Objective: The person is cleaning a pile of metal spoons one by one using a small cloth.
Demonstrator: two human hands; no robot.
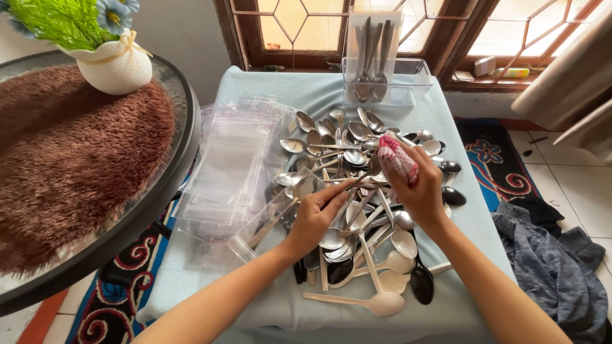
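A heap of metal spoons [347,150] lies on a table under a light blue cloth [268,89], with several beige and black plastic spoons [382,299] at the near edge. My left hand [319,213] pinches the handle of one metal spoon [299,191] above the heap. My right hand [417,188] grips a bunched red-and-white patterned rag [396,158] over that spoon's handle.
A stack of clear plastic bags [229,165] lies left of the heap. A clear plastic box [414,79] with upright spoons stands at the back by the window. A round glass table with a brown furry mat [70,153] and a white flower pot [115,64] sits left. Dark clothing [554,255] lies on the floor at right.
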